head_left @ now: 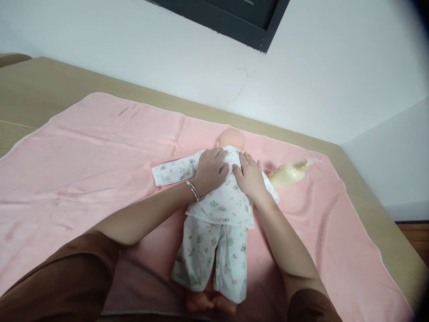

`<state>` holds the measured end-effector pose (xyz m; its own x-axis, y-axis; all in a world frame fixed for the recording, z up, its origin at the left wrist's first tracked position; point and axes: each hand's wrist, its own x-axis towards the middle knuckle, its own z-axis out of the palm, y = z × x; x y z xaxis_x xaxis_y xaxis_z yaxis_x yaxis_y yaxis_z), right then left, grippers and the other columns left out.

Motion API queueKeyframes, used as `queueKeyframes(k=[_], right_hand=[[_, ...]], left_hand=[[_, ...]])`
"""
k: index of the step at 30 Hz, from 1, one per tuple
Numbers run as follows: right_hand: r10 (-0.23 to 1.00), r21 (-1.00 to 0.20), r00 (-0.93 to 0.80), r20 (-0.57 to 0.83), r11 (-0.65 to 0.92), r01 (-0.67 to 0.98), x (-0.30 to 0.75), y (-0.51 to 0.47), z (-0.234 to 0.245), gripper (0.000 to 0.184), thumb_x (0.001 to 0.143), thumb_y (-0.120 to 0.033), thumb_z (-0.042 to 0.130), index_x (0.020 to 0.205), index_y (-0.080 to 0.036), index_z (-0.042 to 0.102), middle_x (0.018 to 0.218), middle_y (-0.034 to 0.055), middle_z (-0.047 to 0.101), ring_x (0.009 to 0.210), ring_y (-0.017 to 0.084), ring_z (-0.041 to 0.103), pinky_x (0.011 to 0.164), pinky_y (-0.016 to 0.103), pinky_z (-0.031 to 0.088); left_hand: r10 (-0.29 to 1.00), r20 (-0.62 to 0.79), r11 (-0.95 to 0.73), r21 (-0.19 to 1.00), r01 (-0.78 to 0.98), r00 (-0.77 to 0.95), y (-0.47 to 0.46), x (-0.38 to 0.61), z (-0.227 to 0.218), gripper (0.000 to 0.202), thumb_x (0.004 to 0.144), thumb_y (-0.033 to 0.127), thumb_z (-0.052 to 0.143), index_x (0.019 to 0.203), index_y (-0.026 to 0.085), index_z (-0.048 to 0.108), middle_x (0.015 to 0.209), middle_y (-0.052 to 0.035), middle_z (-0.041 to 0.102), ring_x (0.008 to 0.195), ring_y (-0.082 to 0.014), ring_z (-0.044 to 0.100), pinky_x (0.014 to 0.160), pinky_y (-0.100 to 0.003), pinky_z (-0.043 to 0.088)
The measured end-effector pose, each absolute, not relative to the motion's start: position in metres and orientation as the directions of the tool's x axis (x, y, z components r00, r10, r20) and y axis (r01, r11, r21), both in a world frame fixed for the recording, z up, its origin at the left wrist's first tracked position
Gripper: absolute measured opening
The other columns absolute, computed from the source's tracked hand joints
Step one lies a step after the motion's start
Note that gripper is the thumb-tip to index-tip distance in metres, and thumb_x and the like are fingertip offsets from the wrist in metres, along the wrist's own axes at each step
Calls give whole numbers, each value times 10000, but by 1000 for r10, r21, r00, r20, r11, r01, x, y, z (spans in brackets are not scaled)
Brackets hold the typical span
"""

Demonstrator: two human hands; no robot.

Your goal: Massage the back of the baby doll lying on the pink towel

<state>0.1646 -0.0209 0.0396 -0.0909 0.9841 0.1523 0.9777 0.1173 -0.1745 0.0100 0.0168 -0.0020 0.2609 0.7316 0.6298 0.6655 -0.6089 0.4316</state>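
Observation:
A baby doll (231, 137) lies face down, its bald head away from me and its feet toward me. It wears a white printed pajama top (219, 205) and matching pants (197, 250). My left hand (211, 169) rests flat on the left side of the doll's upper back, fingers extended. On the right side of the back lies my right hand (250, 176), its fingers also stretched out. The left sleeve (174, 172) spreads out to the side; the right one is partly covered by my arm. Neither hand grips anything.
Under the doll is a pink blanket (100, 147) with some creases, spread on a wooden table (67, 76). A shiny cream-colored bottle (291, 171) lies on its side at the right of the doll. Behind stands a white wall (201, 80) with a dark frame (231, 20).

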Motion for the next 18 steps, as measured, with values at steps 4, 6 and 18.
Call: queueKeyframes(k=[4, 6, 18], right_hand=[[966, -75, -211, 148, 224, 972, 159, -30, 43, 551, 1034, -332, 279, 1529, -91, 314, 1562, 210, 366, 1461, 335, 330, 1178, 549, 258], [960, -11, -215, 177, 220, 975, 152, -41, 45, 532, 1023, -304, 307, 1482, -48, 394, 1502, 239, 445, 1427, 336, 386, 1189, 522, 244], [971, -132, -185, 149, 205, 970, 159, -24, 36, 587, 1017, -359, 297, 1563, -153, 230, 1595, 189, 310, 1483, 338, 280, 1165, 598, 243]], left_hand=[[619, 709, -734, 367, 572, 339, 16, 6, -3, 281, 881, 191, 482, 1084, 174, 675, 1184, -109, 697, 1147, -257, 617, 1027, -464, 474], [601, 737, -740, 366, 565, 309, 15, 6, -4, 252, 870, 181, 493, 1035, 187, 684, 1137, -97, 712, 1108, -248, 633, 1000, -453, 492], [639, 694, -727, 407, 552, 330, 22, 7, -6, 316, 894, 180, 452, 1125, 178, 667, 1206, -100, 686, 1155, -253, 604, 1047, -482, 450]])
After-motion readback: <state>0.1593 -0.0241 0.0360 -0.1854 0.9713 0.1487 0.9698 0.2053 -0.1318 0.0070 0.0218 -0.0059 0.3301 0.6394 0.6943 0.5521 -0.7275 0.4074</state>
